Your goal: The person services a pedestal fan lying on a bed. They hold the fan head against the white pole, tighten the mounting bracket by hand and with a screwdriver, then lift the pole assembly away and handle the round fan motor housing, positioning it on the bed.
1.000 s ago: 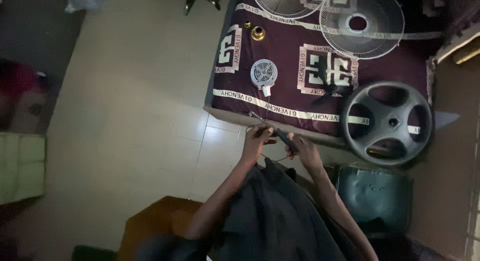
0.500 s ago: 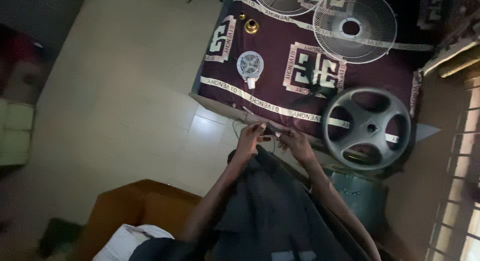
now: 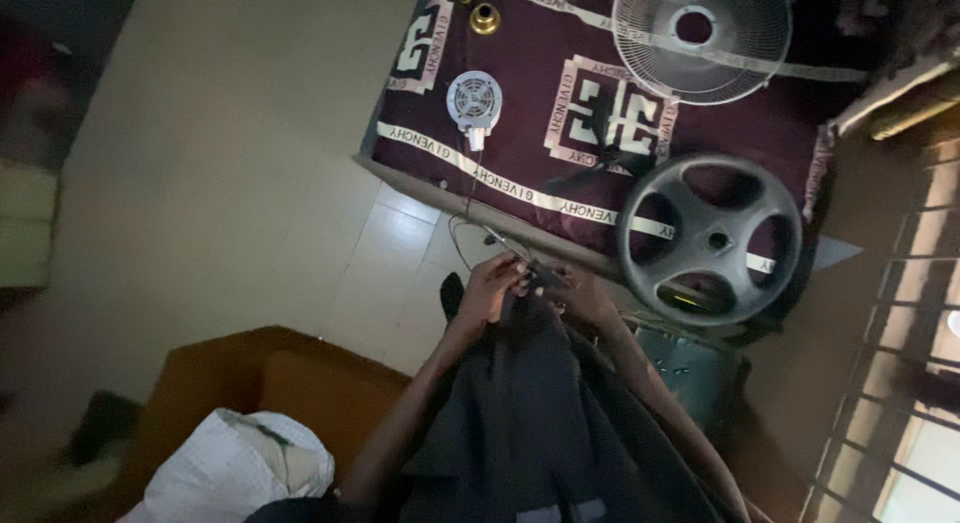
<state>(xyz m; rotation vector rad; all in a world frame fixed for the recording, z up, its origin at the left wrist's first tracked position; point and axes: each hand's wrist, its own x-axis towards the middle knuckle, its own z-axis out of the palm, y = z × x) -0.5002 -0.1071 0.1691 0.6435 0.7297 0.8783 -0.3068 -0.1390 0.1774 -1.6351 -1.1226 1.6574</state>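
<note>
My left hand and my right hand meet over my lap, fingers closed around a small dark piece between them. A thin wire runs from that piece across the tiles to a small round grey fan motor lying on the maroon patterned rug. What the dark piece is stays too dim to tell. My dark garment fills the view below the hands.
A round grey spoked fan base lies on the rug's near right corner. A wire fan guard and a brass cap lie farther back. A teal box, a brown cushion, a white cloth and a window grille surround me.
The view has swung and tilted, bringing the rug and the fan parts farther right. Both hands stay together on the small dark piece.
</note>
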